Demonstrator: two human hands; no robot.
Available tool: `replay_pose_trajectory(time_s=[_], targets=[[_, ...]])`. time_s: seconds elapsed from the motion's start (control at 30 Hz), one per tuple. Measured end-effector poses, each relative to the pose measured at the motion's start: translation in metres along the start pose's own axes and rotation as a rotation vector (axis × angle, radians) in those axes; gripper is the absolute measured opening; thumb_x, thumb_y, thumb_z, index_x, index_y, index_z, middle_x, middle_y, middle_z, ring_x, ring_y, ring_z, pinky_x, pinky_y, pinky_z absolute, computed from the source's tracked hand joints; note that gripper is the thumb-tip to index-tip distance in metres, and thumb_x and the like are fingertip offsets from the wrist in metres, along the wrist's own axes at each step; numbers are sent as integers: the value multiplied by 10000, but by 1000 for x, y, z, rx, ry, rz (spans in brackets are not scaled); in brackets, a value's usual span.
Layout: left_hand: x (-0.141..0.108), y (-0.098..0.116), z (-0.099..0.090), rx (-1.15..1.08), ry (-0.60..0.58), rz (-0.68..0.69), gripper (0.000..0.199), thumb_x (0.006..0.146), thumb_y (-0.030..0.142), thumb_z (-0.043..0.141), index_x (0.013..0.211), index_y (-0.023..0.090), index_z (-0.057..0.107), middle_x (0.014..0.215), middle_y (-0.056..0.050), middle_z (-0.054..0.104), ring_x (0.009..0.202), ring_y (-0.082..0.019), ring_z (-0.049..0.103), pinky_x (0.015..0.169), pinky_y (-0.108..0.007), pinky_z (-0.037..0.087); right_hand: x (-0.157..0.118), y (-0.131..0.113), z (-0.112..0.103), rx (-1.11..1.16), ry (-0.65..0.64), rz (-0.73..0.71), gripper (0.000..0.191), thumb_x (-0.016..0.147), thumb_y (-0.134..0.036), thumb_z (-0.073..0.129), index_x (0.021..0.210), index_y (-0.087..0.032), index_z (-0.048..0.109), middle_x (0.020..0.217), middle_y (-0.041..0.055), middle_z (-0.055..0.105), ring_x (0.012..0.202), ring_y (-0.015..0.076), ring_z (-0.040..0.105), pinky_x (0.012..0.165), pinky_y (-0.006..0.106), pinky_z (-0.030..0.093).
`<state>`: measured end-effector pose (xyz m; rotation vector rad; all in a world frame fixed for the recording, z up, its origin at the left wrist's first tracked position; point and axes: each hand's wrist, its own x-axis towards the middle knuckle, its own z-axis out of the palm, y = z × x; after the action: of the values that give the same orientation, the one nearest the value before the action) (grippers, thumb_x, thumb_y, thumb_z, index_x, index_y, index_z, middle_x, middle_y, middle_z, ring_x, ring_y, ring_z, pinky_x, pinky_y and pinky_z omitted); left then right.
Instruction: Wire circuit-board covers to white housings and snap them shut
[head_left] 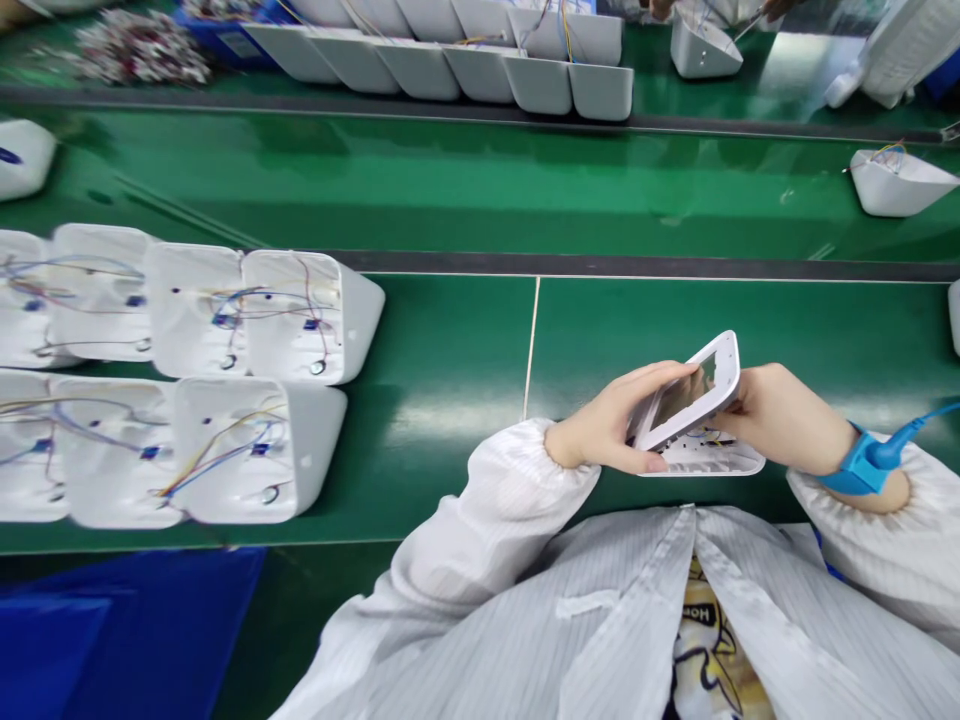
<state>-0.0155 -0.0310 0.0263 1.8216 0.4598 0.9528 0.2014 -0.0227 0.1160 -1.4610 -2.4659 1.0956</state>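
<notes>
My left hand (pixel 611 415) grips a white front panel with a dark glossy screen (pixel 686 395), thumb on its near edge and fingers along its far side. The panel is tilted above a white open housing (pixel 709 462), whose inside shows wires and small parts. My right hand (pixel 780 415) is at the panel's right side, over the housing. Its fingers are curled and partly hidden behind the panel, so what they pinch does not show. A blue wrist strap (pixel 862 465) with a cord is round my right wrist.
Two rows of white housings (pixel 319 425) with loose coloured wires stand at the left. Across the green belt (pixel 480 185), more housings (pixel 540 85) line the far bench, near a pile of small parts (pixel 139 50). A co-worker's hands are at the top right. One housing (pixel 900 185) sits on the belt.
</notes>
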Motion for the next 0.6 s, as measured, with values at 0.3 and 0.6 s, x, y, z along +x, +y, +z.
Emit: replay_pose_trajectory(time_s=[0.3, 0.6], targets=[[-3, -4, 3, -13, 46, 20, 905, 709, 663, 686, 1466, 256, 402, 1451, -151, 502, 1302, -365, 507, 1101, -539, 382, 11, 2, 26, -210, -18, -116, 126, 845, -132, 604, 833, -182, 719, 792, 38, 719, 717, 170, 642, 659, 266, 436], [-5, -2, 11, 29, 67, -6, 891, 655, 589, 745, 1418, 278, 408, 1381, -146, 490, 1201, -349, 546, 1027, -541, 436, 11, 17, 33, -476, 117, -279, 223, 933, -132, 485, 796, -173, 657, 813, 82, 673, 788, 228, 544, 699, 356, 334]])
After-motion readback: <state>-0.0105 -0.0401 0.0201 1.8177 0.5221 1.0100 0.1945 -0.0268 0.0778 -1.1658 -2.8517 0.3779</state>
